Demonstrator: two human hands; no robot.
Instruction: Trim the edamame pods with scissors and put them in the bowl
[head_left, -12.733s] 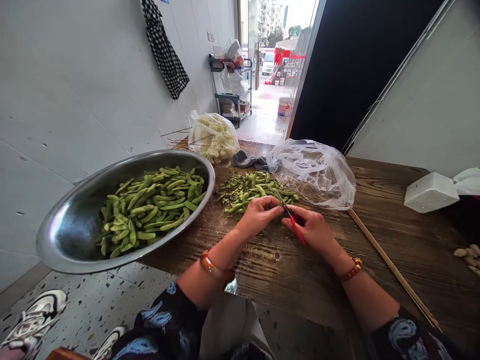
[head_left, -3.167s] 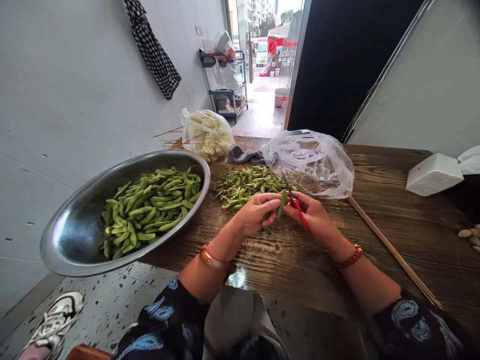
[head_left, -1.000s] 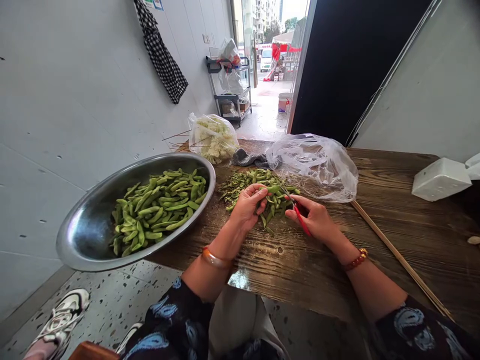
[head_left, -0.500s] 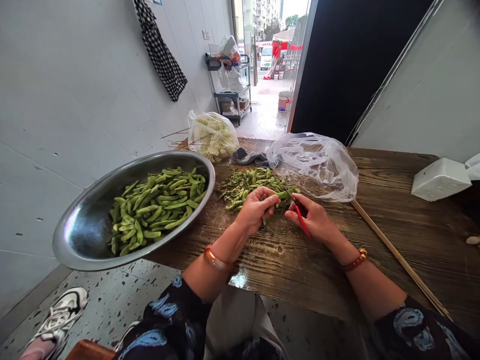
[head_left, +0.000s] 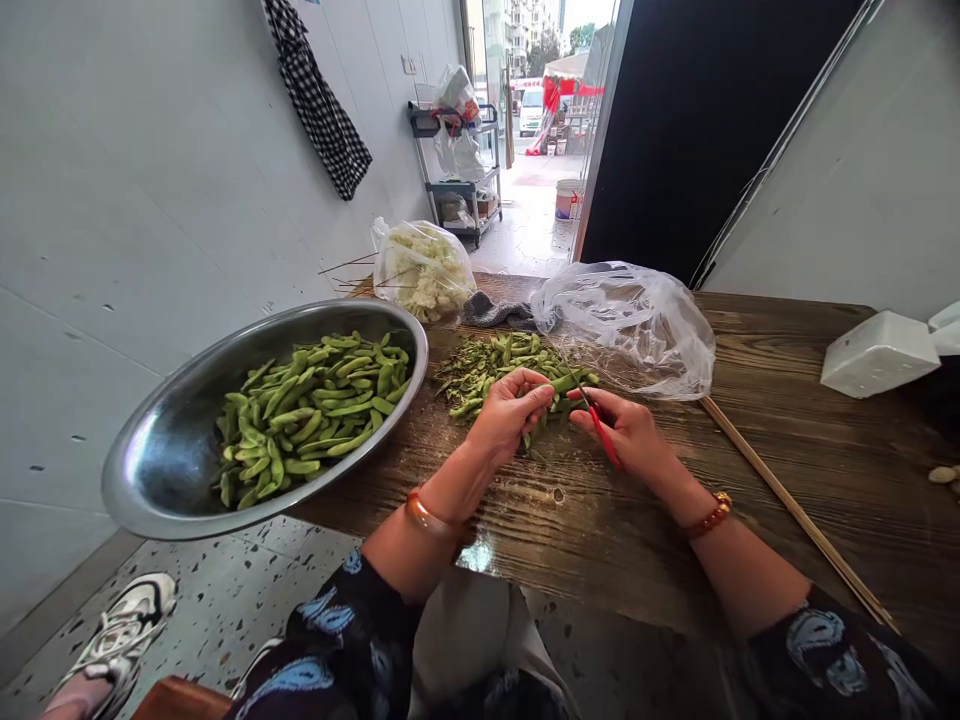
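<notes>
Between the fingertips of my left hand [head_left: 510, 412] is a green edamame pod [head_left: 564, 382], its far end pointing right. My right hand [head_left: 624, 430] is closed around red-handled scissors [head_left: 604, 436], whose dark blades reach up to the pod's right end. Just beyond both hands lies a pile of edamame pods and trimmings [head_left: 480, 370] on the wooden table [head_left: 525, 520]. To the left, a large steel basin [head_left: 165, 460] holds many more green pods [head_left: 315, 410], tilted at the table's edge.
Behind the pile are a bag of cauliflower [head_left: 424, 270], a dark grey cloth [head_left: 496, 312] and a crumpled clear plastic bag [head_left: 637, 325]. Thin wooden skewers [head_left: 795, 510] lie on the right, with a white container [head_left: 877, 353] farther off. A shelf cart [head_left: 461, 180] stands near the doorway.
The hands stay almost in place, still holding the pod and the scissors. The whole view has shifted very slightly.
</notes>
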